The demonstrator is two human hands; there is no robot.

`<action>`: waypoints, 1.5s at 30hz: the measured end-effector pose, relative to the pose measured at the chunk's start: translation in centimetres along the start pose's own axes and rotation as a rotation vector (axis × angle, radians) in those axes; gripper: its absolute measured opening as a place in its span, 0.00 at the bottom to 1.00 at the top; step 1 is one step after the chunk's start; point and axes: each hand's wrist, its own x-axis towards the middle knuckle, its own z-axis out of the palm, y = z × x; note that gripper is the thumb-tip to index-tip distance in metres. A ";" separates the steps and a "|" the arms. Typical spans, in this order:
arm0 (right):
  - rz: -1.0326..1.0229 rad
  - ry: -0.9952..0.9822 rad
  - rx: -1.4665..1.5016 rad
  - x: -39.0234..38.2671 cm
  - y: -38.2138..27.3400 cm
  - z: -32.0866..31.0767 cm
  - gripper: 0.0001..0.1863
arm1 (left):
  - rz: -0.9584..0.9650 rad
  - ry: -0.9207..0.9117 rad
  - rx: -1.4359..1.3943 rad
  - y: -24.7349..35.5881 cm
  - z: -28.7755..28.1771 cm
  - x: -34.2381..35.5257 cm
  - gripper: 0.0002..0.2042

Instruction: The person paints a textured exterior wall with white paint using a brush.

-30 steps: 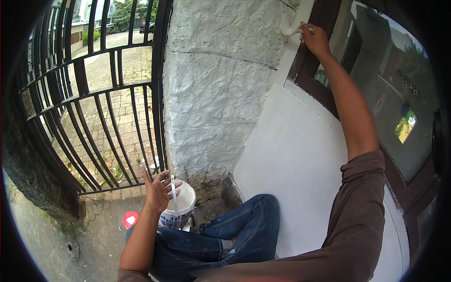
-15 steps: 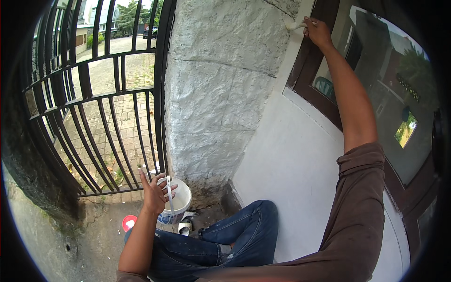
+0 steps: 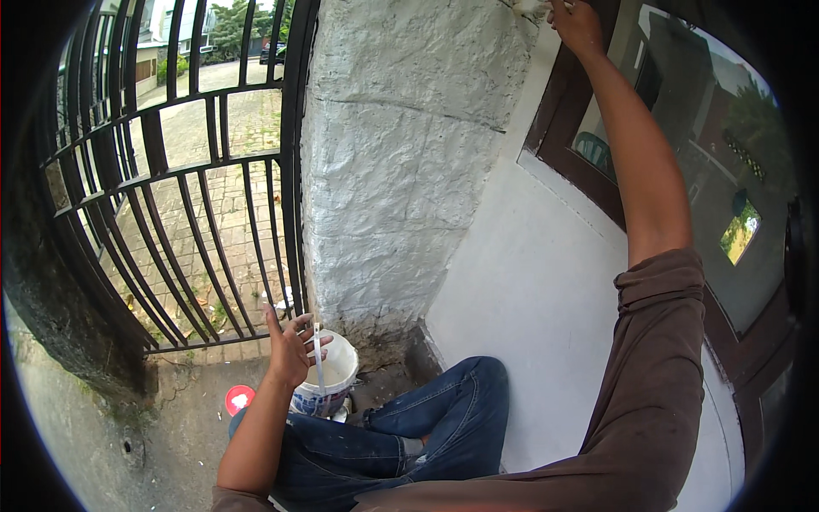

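High on the rough white-painted wall (image 3: 392,171), my right hand (image 3: 580,30) is closed round the handle of a paintbrush (image 3: 536,7). The brush reaches the wall beside the brown window frame, and the top of the picture cuts off part of it. Low on the left, my left hand (image 3: 293,352) has its fingers apart and its thumb up. Those fingers pass behind the upright pale handle strip (image 3: 320,363) of a white paint bucket (image 3: 345,363); whether they press on it I cannot tell. Whitish paint coats the inside of the bucket.
A black metal gate (image 3: 205,175) stands left of the wall. The brown-framed window (image 3: 554,119) is at the right, above a smooth white wall (image 3: 529,256). My bent legs in jeans (image 3: 452,410) are beside the bucket. A red lid (image 3: 240,399) with white on it lies on the concrete.
My right hand and the paintbrush have moved up toward the top edge. The left hand and bucket sit slightly lower and further right in view, the hand still by the handle strip.
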 end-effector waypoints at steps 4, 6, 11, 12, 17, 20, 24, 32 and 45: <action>-0.072 -0.127 -0.016 0.0 0.7 0.2 0.19 | -0.015 0.020 0.012 -0.2 -0.1 0.1 0.62; -0.160 -0.177 -0.083 -0.1 0.8 0.4 0.19 | -0.017 0.020 0.023 -0.2 -0.2 0.0 0.61; -0.179 -0.080 -0.111 0.9 5.8 1.5 0.24 | 0.005 0.037 0.010 -0.1 0.3 0.4 0.60; -0.181 -0.081 -0.113 0.3 7.0 2.4 0.24 | 0.004 0.035 0.007 -0.3 0.3 0.5 0.60; -0.169 -0.101 -0.180 -1.3 7.0 3.6 0.22 | -0.005 0.034 0.004 -0.5 -0.8 -0.2 0.61; -0.184 -0.089 -0.204 1.1 8.0 2.1 0.24 | -0.025 0.009 0.009 -0.3 -0.1 0.2 0.61; -0.184 -0.086 -0.244 1.2 9.5 3.2 0.23 | -0.041 0.026 0.045 -1.0 0.8 0.2 0.61; 0.051 -0.395 -0.227 0.1 3.7 -0.3 0.21 | -0.045 0.069 0.059 -1.1 0.0 0.2 0.59; -0.031 -0.067 -0.055 -0.4 4.1 1.0 0.18 | -0.078 0.068 0.099 -1.7 0.5 0.9 0.59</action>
